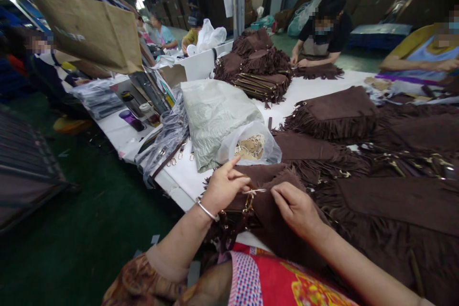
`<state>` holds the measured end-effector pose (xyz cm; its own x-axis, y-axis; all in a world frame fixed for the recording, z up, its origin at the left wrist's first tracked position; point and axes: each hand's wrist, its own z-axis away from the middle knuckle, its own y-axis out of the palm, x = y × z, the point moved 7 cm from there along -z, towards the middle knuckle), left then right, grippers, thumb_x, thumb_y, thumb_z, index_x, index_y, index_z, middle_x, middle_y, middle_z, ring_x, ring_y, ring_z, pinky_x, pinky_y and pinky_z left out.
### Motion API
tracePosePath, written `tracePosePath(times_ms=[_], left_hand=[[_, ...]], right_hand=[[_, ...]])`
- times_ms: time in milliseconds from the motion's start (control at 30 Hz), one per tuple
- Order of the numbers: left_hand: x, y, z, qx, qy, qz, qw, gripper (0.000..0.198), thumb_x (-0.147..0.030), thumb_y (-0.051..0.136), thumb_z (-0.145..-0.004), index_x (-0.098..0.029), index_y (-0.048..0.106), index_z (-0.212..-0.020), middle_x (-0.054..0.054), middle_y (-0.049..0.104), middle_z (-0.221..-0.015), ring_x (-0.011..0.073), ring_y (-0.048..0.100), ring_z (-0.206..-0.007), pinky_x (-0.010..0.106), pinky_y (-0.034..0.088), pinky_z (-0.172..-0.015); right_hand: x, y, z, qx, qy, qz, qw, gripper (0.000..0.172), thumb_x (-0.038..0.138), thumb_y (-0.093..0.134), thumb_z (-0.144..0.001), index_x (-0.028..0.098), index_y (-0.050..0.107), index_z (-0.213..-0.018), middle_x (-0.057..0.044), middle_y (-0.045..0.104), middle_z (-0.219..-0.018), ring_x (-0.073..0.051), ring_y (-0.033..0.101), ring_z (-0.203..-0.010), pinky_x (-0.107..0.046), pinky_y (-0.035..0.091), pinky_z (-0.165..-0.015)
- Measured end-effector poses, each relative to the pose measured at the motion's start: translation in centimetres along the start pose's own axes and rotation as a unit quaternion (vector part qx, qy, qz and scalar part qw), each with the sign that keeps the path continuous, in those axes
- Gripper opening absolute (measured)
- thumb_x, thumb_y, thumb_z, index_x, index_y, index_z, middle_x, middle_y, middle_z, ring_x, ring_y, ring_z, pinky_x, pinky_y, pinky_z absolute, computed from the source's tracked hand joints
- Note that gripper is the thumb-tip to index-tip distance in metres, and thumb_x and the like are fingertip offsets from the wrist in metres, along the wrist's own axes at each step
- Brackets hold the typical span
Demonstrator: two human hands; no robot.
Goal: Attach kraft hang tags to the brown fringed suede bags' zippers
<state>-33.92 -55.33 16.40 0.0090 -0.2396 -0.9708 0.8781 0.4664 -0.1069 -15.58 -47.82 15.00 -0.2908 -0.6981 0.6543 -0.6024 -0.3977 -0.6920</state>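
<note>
My left hand (226, 185) has its index finger stretched out, while the thumb and other fingers close on a short white string (255, 191). That string lies at a gold clasp (248, 204) on a dark brown bag (267, 217) in front of me. To the right, my right hand (297, 208) is closed in a pinch near the string's end. Whether the string reaches into its fingertips cannot be made out. Just beyond my hands, an open clear plastic bag (272, 150) contains tan tags (251, 146) with white strings.
Brown fringed bags (333, 112) cover the table's right side, with a taller pile (256, 64) farther back. A grey-green plastic sheet (218, 110) and plastic-wrapped straps (167, 136) lie left. A co-worker (322, 33) works across the table; another person (423, 52) sits at right.
</note>
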Motion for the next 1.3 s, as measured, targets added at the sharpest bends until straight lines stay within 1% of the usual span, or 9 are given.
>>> tracePosePath(times_ms=[67, 167, 233, 333, 567, 733, 867, 1067, 1300], left_hand=[[0.3, -2.7, -0.8, -0.082, -0.017, 0.104, 0.991, 0.067, -0.020, 0.071, -0.077, -0.015, 0.044, -0.138, 0.002, 0.071, -0.083, 0.0111, 0.068, -0.063, 0.018, 0.050, -0.055], [0.3, -5.8, -1.5, -0.153, -0.009, 0.203, 0.967, 0.062, -0.022, 0.075, -0.074, -0.016, 0.050, -0.131, 0.001, 0.069, -0.082, 0.0083, 0.065, -0.059, 0.016, 0.048, -0.053], [0.1, -6.4, -1.7, -0.168, -0.002, 0.228, 0.959, 0.060, -0.023, 0.077, -0.071, -0.016, 0.054, -0.125, 0.000, 0.069, -0.079, 0.0073, 0.063, -0.058, 0.016, 0.049, -0.054], [-0.6, -5.6, -1.5, -0.166, 0.001, 0.240, 0.956, 0.055, -0.024, 0.079, -0.069, -0.016, 0.057, -0.119, 0.000, 0.069, -0.080, 0.0059, 0.061, -0.057, 0.015, 0.049, -0.054], [-5.0, -2.3, -2.0, -0.111, 0.077, 0.172, 0.976, 0.057, -0.027, 0.081, -0.068, -0.018, 0.058, -0.119, -0.001, 0.071, -0.075, 0.0060, 0.060, -0.055, 0.014, 0.050, -0.055], [-7.5, 0.1, -2.2, -0.075, 0.104, 0.041, 0.991, 0.048, -0.031, 0.079, -0.069, -0.012, 0.062, -0.110, -0.002, 0.068, -0.066, 0.0083, 0.061, -0.051, 0.018, 0.050, -0.054], [-7.6, 0.1, -2.4, -0.117, 0.096, 0.010, 0.988, 0.042, -0.032, 0.078, -0.068, -0.012, 0.063, -0.101, -0.003, 0.065, -0.061, 0.0084, 0.059, -0.046, 0.018, 0.047, -0.049], [-10.8, 1.0, -0.4, -0.102, 0.179, 0.021, 0.978, 0.035, -0.029, 0.075, -0.074, -0.013, 0.063, -0.102, -0.001, 0.069, -0.071, 0.0076, 0.061, -0.049, 0.019, 0.049, -0.052], [-12.6, -0.2, 0.4, -0.164, 0.209, 0.034, 0.963, 0.032, -0.031, 0.076, -0.074, -0.014, 0.064, -0.099, 0.000, 0.070, -0.074, 0.0074, 0.060, -0.051, 0.017, 0.048, -0.051]], right_hand=[[-2.0, -0.4, 1.3, -0.004, 0.000, 0.049, 0.999, 0.019, 0.028, 0.048, -0.094, 0.019, 0.062, -0.103, -0.010, 0.065, -0.105, -0.022, 0.060, -0.102, -0.038, 0.047, -0.093], [-6.7, -1.0, 3.7, 0.002, 0.081, 0.113, 0.990, 0.049, 0.041, 0.061, -0.085, 0.013, 0.053, -0.125, -0.018, 0.057, -0.127, -0.032, 0.053, -0.120, -0.049, 0.042, -0.104], [-9.5, -1.0, 5.4, 0.046, 0.152, 0.107, 0.981, 0.061, 0.048, 0.063, -0.082, 0.012, 0.050, -0.129, -0.019, 0.057, -0.128, -0.033, 0.055, -0.118, -0.049, 0.045, -0.101], [-10.7, -1.4, 7.1, 0.100, 0.202, 0.069, 0.972, 0.056, 0.045, 0.066, -0.080, 0.016, 0.054, -0.125, -0.015, 0.062, -0.121, -0.030, 0.060, -0.111, -0.046, 0.048, -0.098], [-8.0, -2.7, 7.0, 0.043, 0.173, 0.008, 0.984, 0.044, 0.018, 0.070, -0.072, 0.023, 0.062, -0.115, -0.009, 0.057, -0.127, -0.024, 0.056, -0.119, -0.036, 0.046, -0.103], [-8.5, -3.0, 8.3, -0.032, 0.132, 0.097, 0.986, 0.037, 0.026, 0.067, -0.079, 0.017, 0.060, -0.114, -0.016, 0.054, -0.131, -0.032, 0.050, -0.124, -0.050, 0.043, -0.106], [-6.0, -4.1, 5.7, -0.079, 0.035, 0.065, 0.994, 0.028, 0.028, 0.059, -0.087, 0.020, 0.060, -0.114, -0.013, 0.058, -0.128, -0.028, 0.052, -0.122, -0.048, 0.044, -0.105], [0.6, -3.8, -1.1, -0.035, -0.030, -0.112, 0.993, 0.019, 0.022, 0.051, -0.092, 0.023, 0.064, -0.106, -0.005, 0.068, -0.108, -0.019, 0.062, -0.104, -0.035, 0.051, -0.094], [2.9, -0.5, -4.5, 0.034, -0.063, -0.128, 0.989, 0.025, 0.020, 0.055, -0.088, 0.024, 0.065, -0.111, -0.007, 0.066, -0.115, -0.022, 0.059, -0.109, -0.041, 0.047, -0.098]])
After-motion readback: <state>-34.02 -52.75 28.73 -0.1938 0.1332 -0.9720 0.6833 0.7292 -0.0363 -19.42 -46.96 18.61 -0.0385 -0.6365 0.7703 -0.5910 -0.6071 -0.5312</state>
